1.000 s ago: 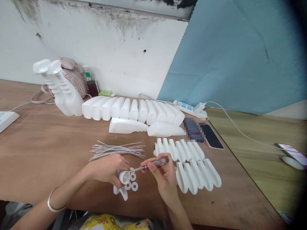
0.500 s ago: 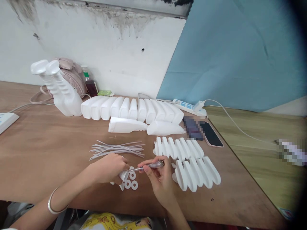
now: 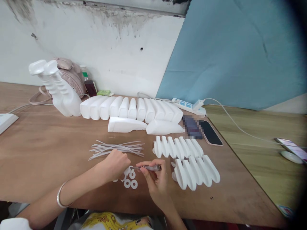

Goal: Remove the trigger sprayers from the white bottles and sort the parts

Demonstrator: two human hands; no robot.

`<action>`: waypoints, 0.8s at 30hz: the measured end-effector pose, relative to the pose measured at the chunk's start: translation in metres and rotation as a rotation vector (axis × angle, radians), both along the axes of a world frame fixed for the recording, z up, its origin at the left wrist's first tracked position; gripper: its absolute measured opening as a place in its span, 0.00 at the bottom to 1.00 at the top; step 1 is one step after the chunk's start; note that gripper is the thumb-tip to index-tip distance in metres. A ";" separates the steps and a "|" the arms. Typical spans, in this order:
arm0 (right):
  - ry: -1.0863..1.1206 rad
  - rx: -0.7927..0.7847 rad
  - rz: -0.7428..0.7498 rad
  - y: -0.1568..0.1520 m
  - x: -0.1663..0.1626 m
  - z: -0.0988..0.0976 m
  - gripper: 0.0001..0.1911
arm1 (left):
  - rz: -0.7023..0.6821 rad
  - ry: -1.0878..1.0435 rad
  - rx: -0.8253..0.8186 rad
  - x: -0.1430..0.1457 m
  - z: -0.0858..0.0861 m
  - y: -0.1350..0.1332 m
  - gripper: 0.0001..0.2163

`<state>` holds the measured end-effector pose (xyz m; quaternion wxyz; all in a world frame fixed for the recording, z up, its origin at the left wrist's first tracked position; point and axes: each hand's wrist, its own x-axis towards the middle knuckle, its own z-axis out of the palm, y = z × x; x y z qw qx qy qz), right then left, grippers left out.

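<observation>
My right hand (image 3: 157, 183) holds a slim screwdriver-like tool (image 3: 153, 167) with a clear handle, its metal shaft pointing left. The tip meets a small white plastic part (image 3: 127, 171) at the fingers of my left hand (image 3: 117, 164). My left fingers are closed around that part, which they mostly hide. Just below lie several flat white rings (image 3: 134, 187). Thin white tubes (image 3: 117, 147) lie in a loose bundle beyond my left hand. To the right of my right hand are two rows of curved white plastic pieces (image 3: 183, 148).
White bottle-shaped bodies (image 3: 131, 110) line the back of the wooden table (image 3: 59, 140), two more lying before them. Two white spray-bottle-like forms (image 3: 63, 95) stand left, near a pink bag (image 3: 74, 76). A power strip (image 3: 188, 106) and phone (image 3: 212, 133) are at right.
My left hand has turned and shifted slightly up and right, hiding more of the white part. The tool in my right hand now lies more level. At left, the bracelet arm has moved right.
</observation>
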<state>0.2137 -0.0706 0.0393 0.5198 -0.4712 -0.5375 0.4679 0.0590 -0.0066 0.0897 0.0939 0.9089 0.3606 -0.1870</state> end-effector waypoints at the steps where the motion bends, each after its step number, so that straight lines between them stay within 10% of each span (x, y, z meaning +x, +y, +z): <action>1: 0.020 -0.009 -0.011 0.000 0.001 0.000 0.09 | 0.000 -0.007 0.007 0.000 0.001 0.001 0.06; 14: 0.253 -0.002 -0.205 -0.011 0.016 -0.002 0.10 | 0.117 -0.487 0.043 -0.019 0.007 0.009 0.09; 19: 0.376 -0.018 -0.092 -0.024 0.026 0.006 0.11 | 0.320 -0.912 -0.387 0.003 0.010 0.007 0.11; 24: 0.154 -0.265 -0.097 -0.033 0.031 0.023 0.11 | 0.803 -1.349 -1.075 0.030 -0.013 0.003 0.15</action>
